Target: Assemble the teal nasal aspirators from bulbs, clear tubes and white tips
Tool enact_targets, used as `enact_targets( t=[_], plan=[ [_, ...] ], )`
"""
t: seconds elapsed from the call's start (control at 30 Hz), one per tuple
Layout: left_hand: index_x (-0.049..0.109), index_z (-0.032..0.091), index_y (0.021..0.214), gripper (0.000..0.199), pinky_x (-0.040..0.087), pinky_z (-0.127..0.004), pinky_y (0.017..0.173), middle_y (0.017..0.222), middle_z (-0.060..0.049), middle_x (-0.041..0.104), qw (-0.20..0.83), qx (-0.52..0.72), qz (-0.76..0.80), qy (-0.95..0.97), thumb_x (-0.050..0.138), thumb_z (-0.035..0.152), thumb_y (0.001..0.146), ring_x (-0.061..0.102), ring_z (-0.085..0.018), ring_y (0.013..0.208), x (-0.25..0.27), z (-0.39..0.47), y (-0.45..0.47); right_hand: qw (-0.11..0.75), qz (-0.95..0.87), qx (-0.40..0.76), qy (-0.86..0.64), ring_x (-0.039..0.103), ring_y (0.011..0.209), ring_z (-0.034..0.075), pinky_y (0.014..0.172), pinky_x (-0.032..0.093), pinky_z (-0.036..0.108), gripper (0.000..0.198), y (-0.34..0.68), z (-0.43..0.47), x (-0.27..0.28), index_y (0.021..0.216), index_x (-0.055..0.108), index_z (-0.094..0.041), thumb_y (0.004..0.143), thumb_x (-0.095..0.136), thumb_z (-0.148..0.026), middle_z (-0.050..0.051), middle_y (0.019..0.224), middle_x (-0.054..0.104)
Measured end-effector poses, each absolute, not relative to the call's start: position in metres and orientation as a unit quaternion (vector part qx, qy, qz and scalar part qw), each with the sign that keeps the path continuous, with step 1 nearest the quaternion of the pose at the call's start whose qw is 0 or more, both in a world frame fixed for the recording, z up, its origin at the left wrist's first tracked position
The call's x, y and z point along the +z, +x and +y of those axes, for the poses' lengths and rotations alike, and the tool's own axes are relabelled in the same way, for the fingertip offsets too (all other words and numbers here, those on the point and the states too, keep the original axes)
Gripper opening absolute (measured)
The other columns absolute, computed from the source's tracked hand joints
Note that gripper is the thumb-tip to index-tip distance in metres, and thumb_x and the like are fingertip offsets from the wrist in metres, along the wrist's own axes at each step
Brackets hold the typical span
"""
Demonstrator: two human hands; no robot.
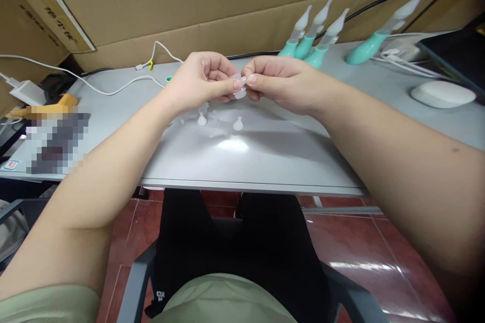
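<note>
My left hand (206, 81) and my right hand (286, 83) meet above the table, thumbs and fingers pinched together. Between them is a small clear plastic part (240, 94), gripped from both sides; the fingers cover much of it. Just below on the table sit two small white funnel-shaped pieces (238, 123), (202, 119) with some tiny translucent bits beside the left one. Behind my right hand stand several nasal aspirators (317, 53) with teal bulbs, clear tubes and white tips. A further nasal aspirator (369, 48) leans at the right.
The grey table (265, 161) ends close to my lap. A white mouse (442, 94) lies at the right near coiled cables and a dark device (460, 53). White cables and a charger (28, 93) are at the left. Cardboard (246, 0) walls the back.
</note>
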State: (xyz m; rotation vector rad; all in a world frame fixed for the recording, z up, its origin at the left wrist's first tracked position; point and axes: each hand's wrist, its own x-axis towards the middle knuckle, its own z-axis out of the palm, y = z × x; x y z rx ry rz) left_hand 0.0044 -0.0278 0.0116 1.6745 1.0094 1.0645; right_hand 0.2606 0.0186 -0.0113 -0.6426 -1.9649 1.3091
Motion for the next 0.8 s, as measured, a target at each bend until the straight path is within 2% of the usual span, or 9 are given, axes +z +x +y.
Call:
enact_targets(
  t=[0.17,0.27,0.37,0.43,0.53,0.67,0.8],
  plan=[
    [0.084,0.019,0.102,0.029,0.083,-0.045,0.103,0.088,-0.002,0.088,0.451,0.432,0.419,0.659,0.113,0.018,0.104,0.099,-0.029,0.1,0.014,-0.031,0.008,0.344,-0.744,0.515,-0.251,0.054,0.083,0.02,0.075,0.042,0.036,0.05,0.261,0.019,-0.01,0.094,0.073,-0.025,0.12,0.101,-0.057,0.004,0.088,0.066],
    [0.082,0.02,0.103,0.036,0.083,-0.044,0.104,0.089,-0.002,0.089,0.441,0.435,0.441,0.65,0.118,0.025,0.1,0.099,-0.03,0.103,0.018,-0.034,0.01,0.374,-0.75,0.485,-0.251,0.053,0.08,0.017,0.076,0.044,0.036,0.045,0.26,0.019,-0.008,0.094,0.077,-0.024,0.117,0.107,-0.048,0.001,0.085,0.067],
    [0.082,0.02,0.103,0.042,0.083,-0.043,0.104,0.091,-0.003,0.091,0.434,0.434,0.453,0.646,0.121,0.033,0.098,0.099,-0.03,0.104,0.02,-0.036,0.011,0.427,-0.746,0.442,-0.257,0.062,0.086,0.017,0.084,0.053,0.036,0.037,0.259,0.019,-0.008,0.097,0.084,-0.024,0.11,0.115,-0.04,0.002,0.093,0.077],
    [0.082,0.02,0.103,0.041,0.083,-0.042,0.103,0.092,-0.005,0.092,0.437,0.436,0.449,0.646,0.121,0.033,0.099,0.098,-0.029,0.103,0.021,-0.037,0.011,0.456,-0.738,0.42,-0.266,0.068,0.092,0.02,0.088,0.058,0.038,0.036,0.258,0.017,-0.009,0.095,0.088,-0.025,0.105,0.118,-0.042,0.005,0.096,0.082],
    [0.083,0.018,0.102,0.033,0.082,-0.039,0.102,0.095,-0.005,0.093,0.442,0.445,0.446,0.638,0.115,0.024,0.103,0.097,-0.026,0.101,0.022,-0.039,0.013,0.474,-0.735,0.4,-0.275,0.069,0.092,0.023,0.088,0.061,0.04,0.042,0.256,0.013,-0.009,0.091,0.089,-0.027,0.1,0.121,-0.053,0.006,0.096,0.082],
    [0.081,0.018,0.1,0.026,0.081,-0.037,0.101,0.091,-0.004,0.091,0.443,0.458,0.453,0.624,0.105,0.012,0.109,0.095,-0.022,0.094,0.023,-0.04,0.015,0.466,-0.739,0.401,-0.276,0.057,0.085,0.022,0.083,0.056,0.04,0.052,0.255,0.009,-0.008,0.089,0.087,-0.028,0.099,0.119,-0.067,0.005,0.091,0.072],
    [0.083,0.019,0.102,0.03,0.084,-0.042,0.104,0.092,-0.004,0.091,0.437,0.443,0.455,0.637,0.113,0.021,0.104,0.097,-0.026,0.099,0.021,-0.038,0.013,0.415,-0.757,0.43,-0.263,0.047,0.082,0.021,0.077,0.051,0.038,0.057,0.255,0.012,-0.008,0.091,0.079,-0.028,0.104,0.113,-0.071,0.002,0.084,0.059]
  ],
)
